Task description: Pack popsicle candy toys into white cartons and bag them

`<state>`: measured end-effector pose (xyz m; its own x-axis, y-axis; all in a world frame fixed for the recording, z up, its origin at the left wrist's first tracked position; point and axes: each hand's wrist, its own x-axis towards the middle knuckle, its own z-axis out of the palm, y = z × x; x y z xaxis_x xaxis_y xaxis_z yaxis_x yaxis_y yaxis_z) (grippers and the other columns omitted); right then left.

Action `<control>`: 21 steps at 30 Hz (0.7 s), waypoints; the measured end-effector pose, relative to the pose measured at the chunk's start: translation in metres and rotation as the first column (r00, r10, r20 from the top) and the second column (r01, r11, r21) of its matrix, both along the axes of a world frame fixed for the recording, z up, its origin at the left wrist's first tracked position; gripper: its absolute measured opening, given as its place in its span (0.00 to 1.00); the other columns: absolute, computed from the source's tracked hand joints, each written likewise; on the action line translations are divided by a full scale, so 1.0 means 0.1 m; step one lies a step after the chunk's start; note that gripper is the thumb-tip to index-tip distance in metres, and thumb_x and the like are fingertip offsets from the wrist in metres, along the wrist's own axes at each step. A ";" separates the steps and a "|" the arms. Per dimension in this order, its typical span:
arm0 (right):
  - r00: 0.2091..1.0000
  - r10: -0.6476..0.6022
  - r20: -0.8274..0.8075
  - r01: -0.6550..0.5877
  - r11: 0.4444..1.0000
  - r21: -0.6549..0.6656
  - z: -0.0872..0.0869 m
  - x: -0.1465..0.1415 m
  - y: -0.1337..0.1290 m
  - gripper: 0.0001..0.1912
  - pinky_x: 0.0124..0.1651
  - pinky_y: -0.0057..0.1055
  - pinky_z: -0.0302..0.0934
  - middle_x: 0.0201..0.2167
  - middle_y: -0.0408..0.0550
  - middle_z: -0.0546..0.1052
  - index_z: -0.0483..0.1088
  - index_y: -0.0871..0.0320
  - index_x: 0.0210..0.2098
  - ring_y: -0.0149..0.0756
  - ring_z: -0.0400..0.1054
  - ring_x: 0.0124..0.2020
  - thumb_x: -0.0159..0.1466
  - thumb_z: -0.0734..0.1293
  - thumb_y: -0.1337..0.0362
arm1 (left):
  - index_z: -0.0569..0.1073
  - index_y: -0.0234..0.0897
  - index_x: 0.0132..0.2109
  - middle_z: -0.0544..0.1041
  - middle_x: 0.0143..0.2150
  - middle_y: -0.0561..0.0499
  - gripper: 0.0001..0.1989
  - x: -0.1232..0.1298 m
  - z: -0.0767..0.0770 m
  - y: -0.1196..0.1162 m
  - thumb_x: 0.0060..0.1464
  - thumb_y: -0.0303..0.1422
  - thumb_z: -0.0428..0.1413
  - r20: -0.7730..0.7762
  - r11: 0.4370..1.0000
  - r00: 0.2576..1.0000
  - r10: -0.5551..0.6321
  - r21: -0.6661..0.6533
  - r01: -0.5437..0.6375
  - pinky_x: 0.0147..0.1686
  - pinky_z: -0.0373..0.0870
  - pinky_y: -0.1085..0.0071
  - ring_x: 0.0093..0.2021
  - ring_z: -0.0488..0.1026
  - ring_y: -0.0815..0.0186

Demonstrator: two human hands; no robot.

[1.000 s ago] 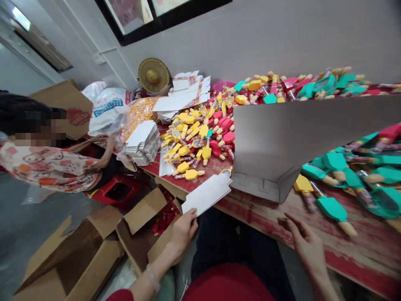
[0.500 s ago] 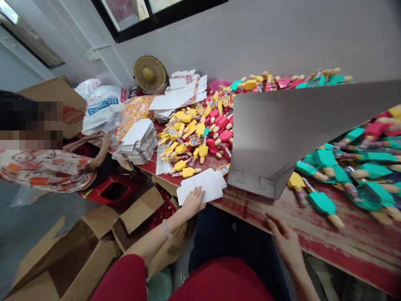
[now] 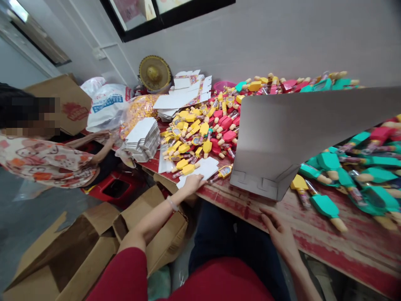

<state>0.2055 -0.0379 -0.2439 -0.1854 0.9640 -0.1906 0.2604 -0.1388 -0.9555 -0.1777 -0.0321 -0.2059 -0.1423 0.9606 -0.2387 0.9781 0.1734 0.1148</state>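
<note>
White card [image 3: 207,166], lying near on the table [image 3: 300,225], left of the grey carton [image 3: 266,138], is touched by the left hand [image 3: 192,184], finger clamping indiscernible; right hand [image 3: 280,229] is held, fingers loosely apart; yellow pieces [image 3: 189,169] may be dislodged if card is pushed against them.

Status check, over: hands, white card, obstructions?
Left hand on white card; grip unclear. Right hand open, empty, at table. Yellow toys crowd card's far side; gray panel stands rightward.
</note>
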 end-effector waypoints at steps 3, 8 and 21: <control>1.000 -0.022 0.014 0.022 1.000 0.001 0.07 0.00 -0.06 0.30 0.46 0.41 0.75 0.41 0.56 0.84 0.79 0.57 0.47 0.48 0.80 0.43 0.59 0.69 0.39 | 0.80 0.36 0.49 0.83 0.45 0.39 0.19 0.05 0.07 0.26 0.66 0.46 0.54 -0.009 1.000 1.000 0.001 -0.008 -0.001 0.46 0.71 0.65 0.48 0.80 0.53; 0.997 -0.074 -0.020 0.072 0.995 -0.076 -0.02 0.08 -0.15 0.33 0.47 0.44 0.75 0.36 0.55 0.84 0.78 0.57 0.45 0.51 0.81 0.40 0.55 0.70 0.36 | 0.74 0.39 0.62 0.82 0.52 0.39 0.27 -0.03 0.04 0.27 0.63 0.49 0.57 -0.010 1.000 1.000 0.007 0.026 -0.007 0.49 0.71 0.64 0.54 0.79 0.51; 1.000 -0.003 -0.025 0.003 1.000 0.015 0.06 0.00 0.02 0.32 0.50 0.45 0.74 0.39 0.56 0.84 0.79 0.56 0.45 0.50 0.80 0.43 0.58 0.69 0.35 | 0.79 0.36 0.46 0.83 0.44 0.43 0.15 -0.25 0.70 0.30 0.68 0.38 0.50 0.118 0.973 0.986 0.122 0.182 -0.142 0.48 0.72 0.65 0.46 0.80 0.56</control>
